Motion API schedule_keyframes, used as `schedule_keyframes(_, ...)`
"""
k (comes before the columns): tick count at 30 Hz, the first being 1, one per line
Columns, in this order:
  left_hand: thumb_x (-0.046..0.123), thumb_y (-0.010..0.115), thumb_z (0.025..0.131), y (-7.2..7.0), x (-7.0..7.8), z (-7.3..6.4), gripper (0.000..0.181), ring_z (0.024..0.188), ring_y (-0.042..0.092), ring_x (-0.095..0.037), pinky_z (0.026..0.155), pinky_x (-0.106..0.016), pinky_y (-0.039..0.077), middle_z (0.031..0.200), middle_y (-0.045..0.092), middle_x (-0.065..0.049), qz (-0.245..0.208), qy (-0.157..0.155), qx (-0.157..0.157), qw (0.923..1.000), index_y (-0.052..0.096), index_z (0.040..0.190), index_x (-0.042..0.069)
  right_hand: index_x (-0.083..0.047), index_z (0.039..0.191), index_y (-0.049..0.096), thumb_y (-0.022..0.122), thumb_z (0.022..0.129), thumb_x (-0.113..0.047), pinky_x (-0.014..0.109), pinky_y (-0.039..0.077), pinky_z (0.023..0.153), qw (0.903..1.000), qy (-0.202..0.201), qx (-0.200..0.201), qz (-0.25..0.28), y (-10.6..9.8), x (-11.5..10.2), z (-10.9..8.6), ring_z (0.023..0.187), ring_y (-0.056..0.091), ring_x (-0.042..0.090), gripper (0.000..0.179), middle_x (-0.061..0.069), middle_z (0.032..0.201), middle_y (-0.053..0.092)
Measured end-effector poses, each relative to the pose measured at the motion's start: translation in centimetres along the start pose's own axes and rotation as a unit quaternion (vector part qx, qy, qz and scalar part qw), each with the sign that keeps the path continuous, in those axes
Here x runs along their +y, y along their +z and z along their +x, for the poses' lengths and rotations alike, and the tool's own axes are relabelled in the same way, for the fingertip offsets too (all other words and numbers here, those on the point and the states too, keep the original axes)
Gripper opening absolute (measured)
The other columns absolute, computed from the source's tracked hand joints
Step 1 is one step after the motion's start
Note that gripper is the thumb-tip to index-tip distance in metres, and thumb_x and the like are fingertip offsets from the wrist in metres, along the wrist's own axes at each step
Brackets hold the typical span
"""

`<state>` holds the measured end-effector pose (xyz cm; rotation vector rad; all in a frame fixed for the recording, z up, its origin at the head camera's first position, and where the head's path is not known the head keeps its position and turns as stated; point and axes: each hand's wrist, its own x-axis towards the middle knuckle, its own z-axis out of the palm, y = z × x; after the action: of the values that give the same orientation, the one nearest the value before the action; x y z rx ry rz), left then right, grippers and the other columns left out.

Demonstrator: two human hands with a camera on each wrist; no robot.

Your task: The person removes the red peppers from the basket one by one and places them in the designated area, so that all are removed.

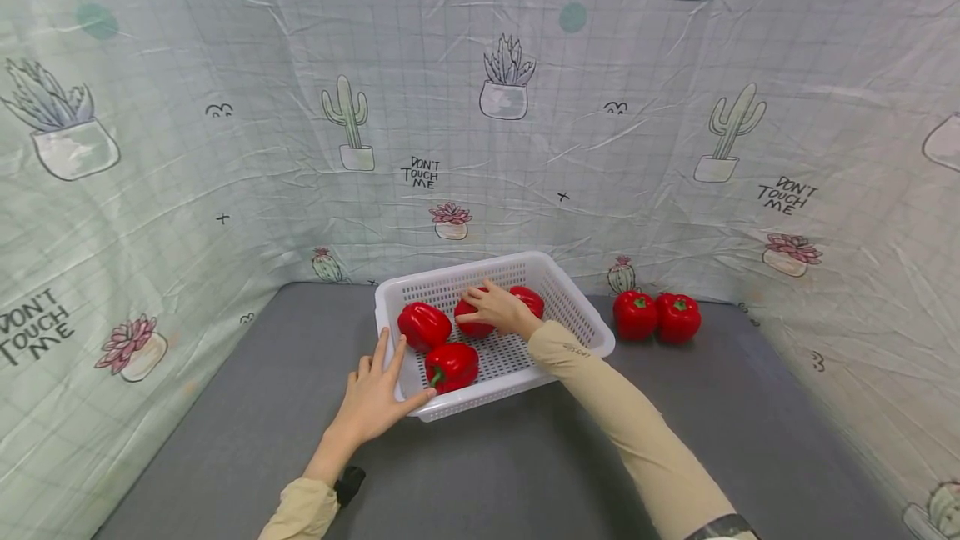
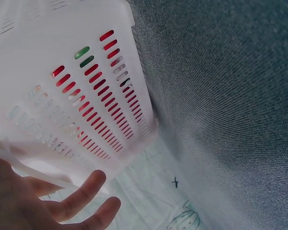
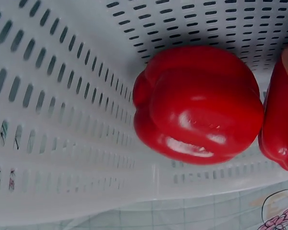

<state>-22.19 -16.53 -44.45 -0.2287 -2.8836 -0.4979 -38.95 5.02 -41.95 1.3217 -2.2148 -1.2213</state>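
Fingers of the right hand [image 1: 501, 309] clamped on a glossy red bell pepper [image 1: 474, 330] inside a white rectangular perforated plastic basket [image 1: 495, 392].
Left hand [image 1: 369, 398]: fingers spread apart at the basket's left end. Three other red peppers [image 1: 424, 327] lie inside, two left of the held one, one right. Two more red peppers [image 1: 636, 317] sit side by side on the dark grey tabletop [image 1: 480, 473], right of the basket.

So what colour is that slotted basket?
The slotted plastic basket is white, seen best in the head view.
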Motion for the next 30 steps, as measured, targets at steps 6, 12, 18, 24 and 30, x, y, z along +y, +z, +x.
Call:
schedule_keyframes(6,0.063,0.056,0.071,0.2,0.1,0.0,0.093,0.107,0.041,-0.037,0.081,-0.056,0.039,0.149,0.014,-0.016,-0.003,0.002,0.001,1.0000,0.026,0.141,0.010,-0.042,0.134,0.025,0.068,0.071,-0.042,0.040,0.031,0.105,0.9998,0.013,0.007,0.014,0.0,-0.2,0.1,0.127,0.034,0.018,0.076,-0.001,0.137,0.041)
schedule_keyframes(12,0.064,0.055,0.071,0.1,-0.1,0.0,0.093,0.107,0.041,-0.037,0.081,-0.056,0.040,0.149,0.014,-0.016,0.002,0.007,0.007,1.0000,0.025,0.141,0.010,-0.041,0.134,0.026,0.070,0.071,-0.039,0.043,0.030,0.105,0.9969,0.037,-0.001,0.069,-0.1,0.0,0.1,0.127,0.035,0.022,0.077,0.004,0.137,0.039)
schedule_keyframes(18,0.063,0.056,0.071,-0.1,0.0,0.0,0.093,0.107,0.041,-0.037,0.080,-0.056,0.040,0.149,0.015,-0.017,0.002,0.008,0.010,0.9999,0.026,0.141,0.010,-0.039,0.135,0.026,0.072,0.067,-0.040,0.046,0.030,0.104,0.9947,0.054,0.003,0.088,-0.4,0.6,-0.1,0.126,0.037,0.027,0.082,0.006,0.139,0.037)
schedule_keyframes(24,0.062,0.056,0.071,-0.2,0.0,0.0,0.093,0.108,0.040,-0.038,0.082,-0.058,0.039,0.149,0.014,-0.018,-0.001,0.003,0.001,1.0000,0.025,0.141,0.010,-0.036,0.135,0.027,0.073,0.066,-0.041,0.049,0.031,0.102,0.9939,0.045,0.016,0.099,-0.6,1.1,-0.2,0.124,0.035,0.027,0.084,0.004,0.135,0.039)
schedule_keyframes(30,0.062,0.056,0.071,-0.2,0.1,0.1,0.093,0.109,0.040,-0.038,0.082,-0.058,0.039,0.149,0.014,-0.018,0.003,0.001,-0.002,1.0000,0.024,0.141,0.010,-0.036,0.134,0.029,0.074,0.065,-0.040,0.049,0.032,0.101,0.9925,0.040,0.040,0.109,-1.3,1.5,-0.5,0.120,0.039,0.026,0.083,0.004,0.134,0.040)
